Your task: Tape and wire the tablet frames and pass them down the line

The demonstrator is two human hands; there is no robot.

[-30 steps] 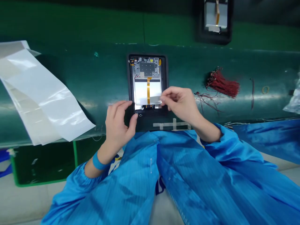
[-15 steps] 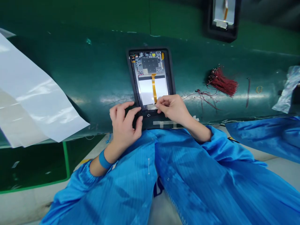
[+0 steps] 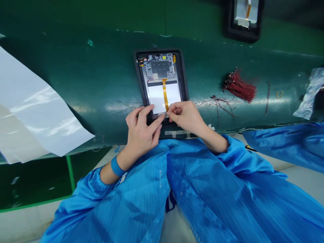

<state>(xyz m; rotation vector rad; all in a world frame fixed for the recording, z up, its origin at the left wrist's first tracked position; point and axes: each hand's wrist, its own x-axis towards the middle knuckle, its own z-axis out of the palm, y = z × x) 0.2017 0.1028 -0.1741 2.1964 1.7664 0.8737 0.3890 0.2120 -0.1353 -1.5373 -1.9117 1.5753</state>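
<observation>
An opened tablet [image 3: 158, 96] lies in a black frame, its circuit board [image 3: 160, 69] at the far end and an orange ribbon cable [image 3: 165, 94] running down its pale panel. My right hand [image 3: 186, 116] pinches the right end of a pale strip of tape [image 3: 162, 115] at the near edge of that panel; the fingertips hide most of it. My left hand [image 3: 143, 130] is open with fingers apart. Its index fingertip touches the strip beside the right fingers, and another fingertip rests on the panel's lower left.
A bundle of dark red wires [image 3: 240, 87] lies to the right, with several loose wires [image 3: 222, 101] and a rubber band [image 3: 279, 94] near it. A second tablet [image 3: 245, 20] is at the back right. White sheets [image 3: 40, 108] hang over the left edge; a clear plastic bag [image 3: 310, 96] lies far right.
My left hand has moved right and onto the tablet, its index fingertip now on the strip next to my right fingers. The right hand stays almost in place, still pinching.
</observation>
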